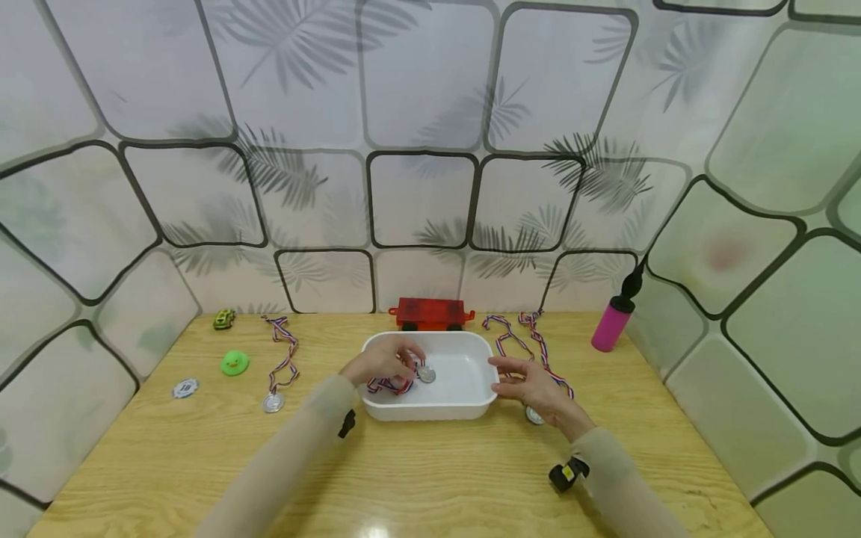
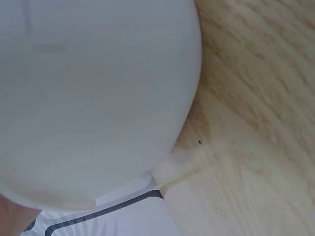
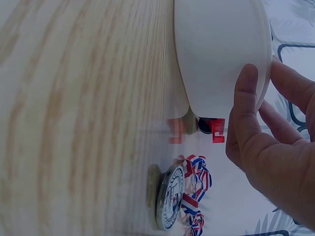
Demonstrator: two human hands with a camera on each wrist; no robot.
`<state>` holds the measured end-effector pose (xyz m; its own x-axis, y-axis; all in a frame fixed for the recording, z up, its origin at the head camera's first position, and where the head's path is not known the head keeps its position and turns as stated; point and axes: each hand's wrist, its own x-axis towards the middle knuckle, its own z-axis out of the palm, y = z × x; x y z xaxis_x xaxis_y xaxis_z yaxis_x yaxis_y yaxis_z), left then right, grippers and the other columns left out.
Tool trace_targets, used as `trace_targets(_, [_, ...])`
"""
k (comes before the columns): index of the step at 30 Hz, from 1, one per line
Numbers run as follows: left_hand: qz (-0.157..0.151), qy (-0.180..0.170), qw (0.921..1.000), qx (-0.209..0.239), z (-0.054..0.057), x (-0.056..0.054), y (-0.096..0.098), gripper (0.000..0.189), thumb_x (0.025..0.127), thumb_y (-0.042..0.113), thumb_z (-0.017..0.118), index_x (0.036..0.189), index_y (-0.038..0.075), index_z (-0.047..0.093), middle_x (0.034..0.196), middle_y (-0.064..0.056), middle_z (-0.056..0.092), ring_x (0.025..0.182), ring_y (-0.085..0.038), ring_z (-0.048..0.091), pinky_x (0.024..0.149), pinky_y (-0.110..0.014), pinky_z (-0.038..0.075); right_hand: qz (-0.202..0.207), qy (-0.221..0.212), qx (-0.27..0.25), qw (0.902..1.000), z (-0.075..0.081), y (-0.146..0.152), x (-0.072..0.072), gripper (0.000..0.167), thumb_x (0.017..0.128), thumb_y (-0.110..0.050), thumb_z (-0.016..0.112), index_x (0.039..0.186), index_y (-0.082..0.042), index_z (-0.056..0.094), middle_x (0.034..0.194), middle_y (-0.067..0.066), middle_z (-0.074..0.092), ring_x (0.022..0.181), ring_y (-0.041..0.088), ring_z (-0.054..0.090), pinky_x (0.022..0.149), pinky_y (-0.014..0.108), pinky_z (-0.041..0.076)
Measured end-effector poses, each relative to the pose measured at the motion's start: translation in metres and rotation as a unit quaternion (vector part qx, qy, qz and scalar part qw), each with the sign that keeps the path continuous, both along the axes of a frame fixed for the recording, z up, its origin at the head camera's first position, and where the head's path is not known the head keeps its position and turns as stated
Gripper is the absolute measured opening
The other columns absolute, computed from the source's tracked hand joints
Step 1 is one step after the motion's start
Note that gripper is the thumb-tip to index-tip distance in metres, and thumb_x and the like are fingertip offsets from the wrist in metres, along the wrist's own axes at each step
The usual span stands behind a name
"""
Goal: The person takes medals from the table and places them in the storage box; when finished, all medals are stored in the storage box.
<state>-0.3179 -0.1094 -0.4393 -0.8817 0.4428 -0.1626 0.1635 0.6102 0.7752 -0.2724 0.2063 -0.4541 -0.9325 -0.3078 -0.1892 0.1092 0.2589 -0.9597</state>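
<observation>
Inside the tray (image 1: 464, 381): medal (image 1: 427, 374) and ribbon (image 1: 379, 385).
Right hand (image 1: 534, 387): grip pinches tray edge; brace firmly, lay ribbon loosely. Left hand (image 1: 382, 359): grip cannot be told.

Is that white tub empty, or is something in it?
Not empty: the head view shows a silver medal and striped ribbon inside the white tub.

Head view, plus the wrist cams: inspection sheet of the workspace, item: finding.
Surface: light wood-grain table.
Job's things: white tub, silver medal inside; another medal left of it, a third medal right, all ribboned.
Clutter: red wagon behind tub; toy car, green duck toy and round chip at left; pink cylinder with black top at right.
Hands: left hand reaching into tub, grip unclear; right hand holds tub's right rim.
Cables: nothing seen.
Surroundings: leaf-patterned wall covering.
</observation>
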Motion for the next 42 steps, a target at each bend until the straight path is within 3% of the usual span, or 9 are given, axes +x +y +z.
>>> trace_targets(14, [-0.036,-0.001,0.9978,0.056,0.017,0.006,-0.012,0.034,0.087,0.005,0.071,0.121,0.003,0.065,0.097,-0.008,0.066,0.080,-0.018,0.062,0.073,-0.032,0.058,-0.004,0.002,0.003,1.0000,-0.001,-0.003,-0.001,0.059,0.089,-0.009,0.072,0.143,-0.005,0.049,0.142,0.023,0.045,0.102,0.016,0.055,0.082,0.027,0.057])
trace_targets(20, [-0.044,0.013,0.9965,0.070,0.024,0.006,-0.022,0.035,0.089,0.008,0.070,0.123,0.000,0.063,0.094,-0.009,0.069,0.084,-0.028,0.065,0.074,-0.038,0.057,-0.010,0.002,0.006,0.9999,0.001,-0.004,0.000,0.059,0.088,-0.009,0.073,0.142,-0.004,0.050,0.140,0.024,0.045,0.099,0.016,0.056,0.082,0.028,0.057])
trace_targets(26, [-0.021,0.011,0.9963,0.083,0.028,0.008,-0.036,0.034,0.091,0.010,0.068,0.123,0.002,0.063,0.093,-0.012,0.071,0.085,-0.030,0.066,0.072,-0.040,0.055,-0.010,0.003,0.007,0.9999,0.002,-0.003,0.000,0.059,0.088,-0.010,0.073,0.142,-0.005,0.050,0.141,0.023,0.045,0.103,0.016,0.056,0.082,0.026,0.057])
trace_targets(31, [0.000,0.019,0.9945,0.103,0.029,0.013,-0.052,0.033,0.092,0.011,0.068,0.122,0.000,0.063,0.099,-0.022,0.069,0.080,-0.022,0.064,0.062,-0.031,0.049,-0.006,0.007,0.006,0.9999,0.002,-0.002,0.001,0.060,0.088,-0.010,0.073,0.143,-0.004,0.049,0.134,0.023,0.047,0.102,0.015,0.058,0.082,0.027,0.057])
trace_targets(35, [0.015,0.021,0.9936,0.110,0.030,0.019,-0.067,0.031,0.092,0.011,0.068,0.120,0.000,0.063,0.095,-0.019,0.070,0.077,-0.025,0.063,0.058,-0.029,0.047,0.007,0.011,0.002,0.9999,0.002,-0.002,0.002,0.061,0.089,-0.009,0.071,0.144,-0.001,0.047,0.124,0.022,0.049,0.095,0.014,0.059,0.084,0.031,0.057])
trace_targets(42, [0.037,0.005,0.9911,0.128,0.029,0.027,-0.092,0.037,0.091,0.015,0.070,0.124,0.000,0.061,0.097,-0.021,0.070,0.081,-0.029,0.066,0.061,-0.030,0.049,-0.005,0.002,-0.004,1.0000,0.001,-0.003,0.004,0.059,0.088,-0.007,0.072,0.143,-0.004,0.049,0.125,0.021,0.048,0.093,0.014,0.057,0.082,0.030,0.058])
